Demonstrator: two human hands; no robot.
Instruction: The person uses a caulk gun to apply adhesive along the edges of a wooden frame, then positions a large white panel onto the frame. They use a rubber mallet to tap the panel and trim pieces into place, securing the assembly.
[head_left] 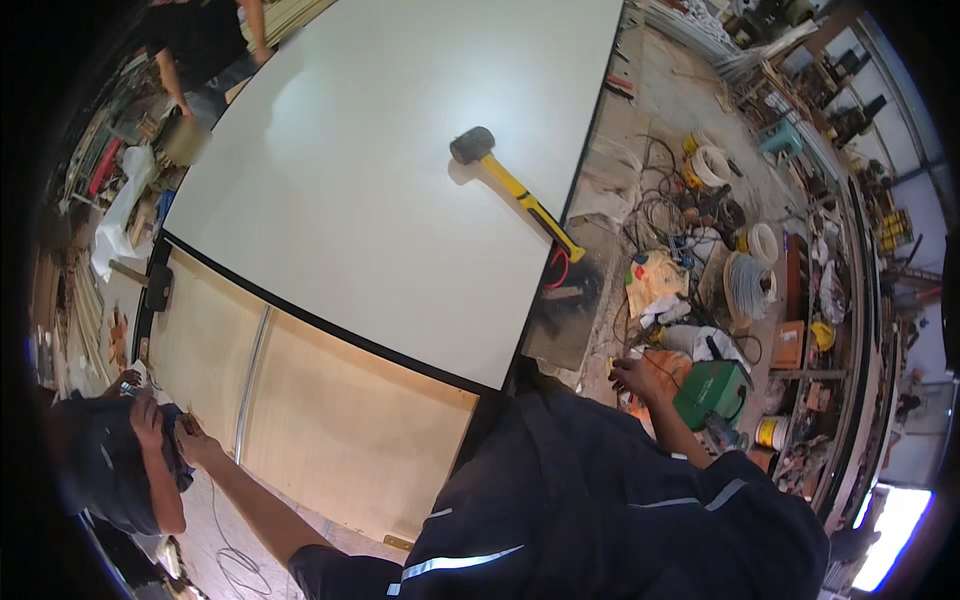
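Observation:
My left hand [198, 444] reaches out to the left beside the open wooden cabinet frame [350, 400], next to a co-worker's hands [148, 420]. Its fingers are closed; what they hold, if anything, is too small to name. Off to the right, my right hand [635, 380] is closed with a small yellowish thing at its fingertips that I cannot make out. A large white panel [380, 200] with black edges lies in front of me. On it rests a mallet [510, 185] with a dark head and a yellow and black handle, touched by neither hand.
A second hammer [155, 285] lies at the panel's left corner. Another person [200, 50] stands at the far left. On the right, the floor holds cables, a white bucket [708, 167], a wire coil [748, 285] and a green machine [712, 395]. A metal strip [252, 375] crosses the frame.

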